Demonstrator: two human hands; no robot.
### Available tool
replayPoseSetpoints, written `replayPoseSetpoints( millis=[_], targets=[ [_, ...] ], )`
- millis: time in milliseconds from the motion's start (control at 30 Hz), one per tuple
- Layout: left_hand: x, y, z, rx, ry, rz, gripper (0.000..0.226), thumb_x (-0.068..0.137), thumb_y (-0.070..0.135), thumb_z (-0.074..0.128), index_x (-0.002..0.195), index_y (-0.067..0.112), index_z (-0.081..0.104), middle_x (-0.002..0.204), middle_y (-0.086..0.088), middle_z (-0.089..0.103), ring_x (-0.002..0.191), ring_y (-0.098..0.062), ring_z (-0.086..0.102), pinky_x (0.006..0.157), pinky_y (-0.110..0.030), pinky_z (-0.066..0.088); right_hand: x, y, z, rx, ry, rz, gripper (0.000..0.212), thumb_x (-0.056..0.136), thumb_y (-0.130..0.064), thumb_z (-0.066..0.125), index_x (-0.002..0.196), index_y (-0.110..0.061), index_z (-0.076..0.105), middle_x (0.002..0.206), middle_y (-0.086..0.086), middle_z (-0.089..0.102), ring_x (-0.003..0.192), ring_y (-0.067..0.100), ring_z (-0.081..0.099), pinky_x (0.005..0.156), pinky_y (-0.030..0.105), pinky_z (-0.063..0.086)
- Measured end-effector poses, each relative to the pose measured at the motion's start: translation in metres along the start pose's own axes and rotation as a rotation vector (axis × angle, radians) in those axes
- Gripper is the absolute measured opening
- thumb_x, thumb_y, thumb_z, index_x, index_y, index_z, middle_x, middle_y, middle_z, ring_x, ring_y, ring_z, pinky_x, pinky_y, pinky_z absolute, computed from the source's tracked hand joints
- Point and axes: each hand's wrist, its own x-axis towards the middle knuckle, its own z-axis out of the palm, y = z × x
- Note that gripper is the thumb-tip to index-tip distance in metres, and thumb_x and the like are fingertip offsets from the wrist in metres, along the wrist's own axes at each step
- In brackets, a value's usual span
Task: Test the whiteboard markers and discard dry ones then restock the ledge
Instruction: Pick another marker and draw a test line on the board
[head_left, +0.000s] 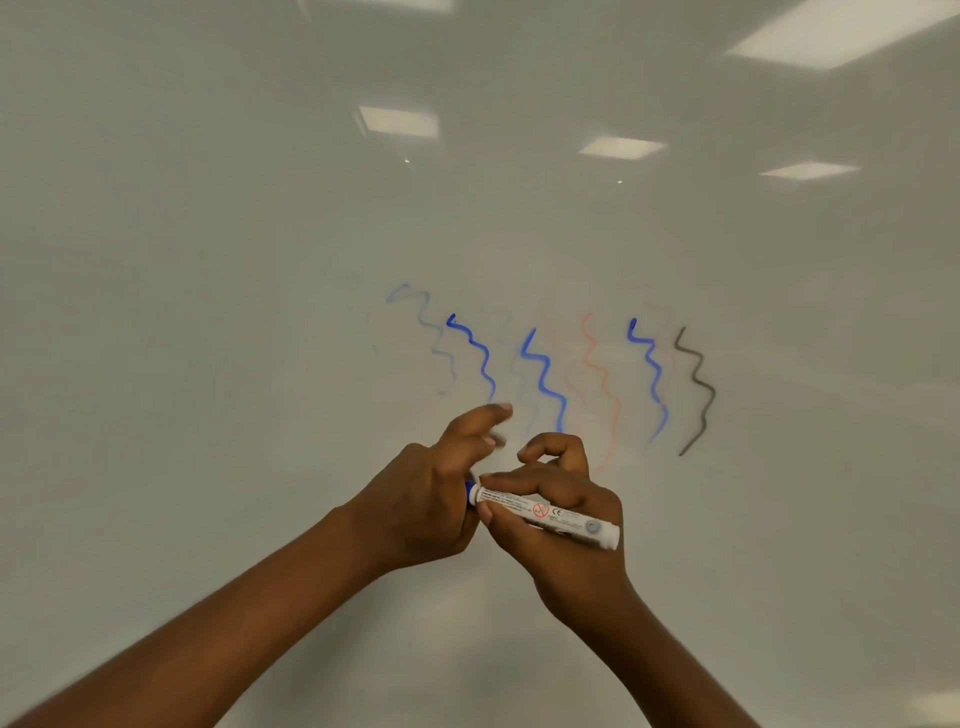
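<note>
Right hand (561, 499) grips the blue whiteboard marker (550, 514) by its barrel, before the whiteboard (208, 260). Left hand (431, 499) meets its blue cap (471, 491); fingers blurred, grip undeterminable. Test squiggles (544, 371) sit above.

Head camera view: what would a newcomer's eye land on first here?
The two hands meeting low at centre: the right hand grips a white marker, and the left hand closes on its blue end. Just above them, a row of wavy test lines crosses the whiteboard: bold blue squiggles, a faint orange squiggle and a grey squiggle at the far right.
</note>
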Motion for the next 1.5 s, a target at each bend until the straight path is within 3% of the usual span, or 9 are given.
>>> replayPoseSetpoints(
  millis=[67, 133, 300, 467, 667, 767, 933, 1167, 1500],
  targets=[
    [-0.003, 0.005, -0.002, 0.046, -0.037, -0.055, 0.053, 0.085, 0.024, 0.054, 0.132, 0.012, 0.034, 0.14, -0.003, 0.042, 0.098, -0.018, 0.061, 0.063, -0.009, 0.051, 0.001, 0.001, -0.006, 0.104, -0.023, 0.009, 0.024, 0.069, -0.033, 0.073, 0.091, -0.024, 0.073, 0.089, 0.004, 0.069, 0.099, 0.009, 0.058, 0.067, 0.034, 0.054],
    [-0.004, 0.009, -0.004, 0.05, -0.091, -0.097, 0.067, 0.081, 0.02, 0.064, 0.138, 0.019, 0.027, 0.135, -0.008, 0.051, 0.083, -0.021, 0.066, 0.059, -0.017, 0.054, 0.003, 0.0, -0.013, 0.167, -0.086, 0.008, 0.023, 0.071, -0.028, 0.075, 0.091, -0.018, 0.075, 0.09, 0.012, 0.071, 0.098, 0.012, 0.059, 0.068, 0.031, 0.053],
    [-0.012, 0.007, -0.007, -0.003, -0.156, -0.102, 0.061, 0.081, 0.024, 0.062, 0.131, 0.022, 0.027, 0.133, 0.003, 0.046, 0.057, -0.013, 0.058, 0.05, -0.022, 0.049, 0.004, -0.004, -0.015, 0.058, -0.191, -0.091, 0.017, 0.075, -0.02, 0.073, 0.091, -0.021, 0.074, 0.084, -0.007, 0.073, 0.106, 0.022, 0.053, 0.07, 0.038, 0.053],
    [-0.021, 0.016, -0.017, -0.359, -0.046, -0.011, 0.079, 0.074, 0.013, 0.062, 0.139, 0.033, 0.023, 0.102, -0.027, 0.059, 0.049, -0.015, 0.051, 0.043, -0.032, 0.042, -0.006, -0.015, -0.01, 0.047, -0.167, -0.139, 0.016, 0.078, -0.025, 0.07, 0.092, -0.029, 0.073, 0.081, -0.011, 0.073, 0.096, 0.025, 0.057, 0.075, 0.041, 0.049],
    [-0.019, 0.037, -0.023, -0.792, 0.248, -0.115, 0.049, 0.084, 0.069, 0.051, 0.121, 0.04, 0.041, 0.116, -0.017, 0.062, 0.038, -0.026, 0.051, 0.039, -0.028, 0.044, -0.01, -0.033, -0.01, -0.267, -0.136, -0.389, 0.014, 0.082, -0.033, 0.064, 0.079, -0.025, 0.075, 0.077, -0.016, 0.07, 0.096, 0.013, 0.054, 0.078, 0.034, 0.042],
    [-0.013, 0.042, -0.031, -0.871, 0.263, -0.146, 0.056, 0.078, 0.073, 0.053, 0.12, 0.037, 0.043, 0.12, -0.021, 0.059, 0.055, -0.032, 0.066, 0.043, -0.037, 0.053, -0.012, -0.029, -0.007, -0.273, -0.106, -0.378, 0.023, 0.084, -0.04, 0.062, 0.082, -0.021, 0.076, 0.078, -0.015, 0.07, 0.098, 0.011, 0.056, 0.082, 0.036, 0.042],
    [-0.007, 0.051, -0.036, -0.984, 0.256, -0.145, 0.061, 0.078, 0.067, 0.059, 0.123, 0.029, 0.043, 0.135, -0.008, 0.055, 0.106, -0.039, 0.063, 0.077, -0.046, 0.057, -0.018, -0.022, -0.002, -0.128, -0.078, -0.372, 0.018, 0.083, -0.033, 0.066, 0.091, -0.019, 0.074, 0.089, -0.008, 0.073, 0.102, 0.003, 0.056, 0.085, 0.036, 0.044],
    [0.003, 0.066, -0.042, -0.999, 0.316, -0.219, 0.073, 0.077, 0.068, 0.06, 0.117, 0.014, 0.031, 0.136, -0.015, 0.052, 0.103, -0.041, 0.064, 0.082, -0.047, 0.055, -0.022, -0.02, 0.002, -0.134, -0.026, -0.293, 0.036, 0.088, -0.05, 0.057, 0.095, -0.019, 0.074, 0.09, -0.008, 0.072, 0.087, 0.002, 0.064, 0.081, 0.012, 0.046],
    [-0.029, 0.057, -0.028, -0.815, 0.19, -0.354, 0.053, 0.085, 0.059, 0.057, 0.123, 0.029, 0.036, 0.138, -0.016, 0.051, 0.119, -0.034, 0.057, 0.085, -0.047, 0.055, -0.027, 0.003, 0.017, 0.006, -0.098, -0.231, 0.023, 0.082, -0.035, 0.068, 0.104, -0.028, 0.069, 0.094, -0.019, 0.071, 0.115, 0.014, 0.054, 0.088, 0.036, 0.046]
  ],
)
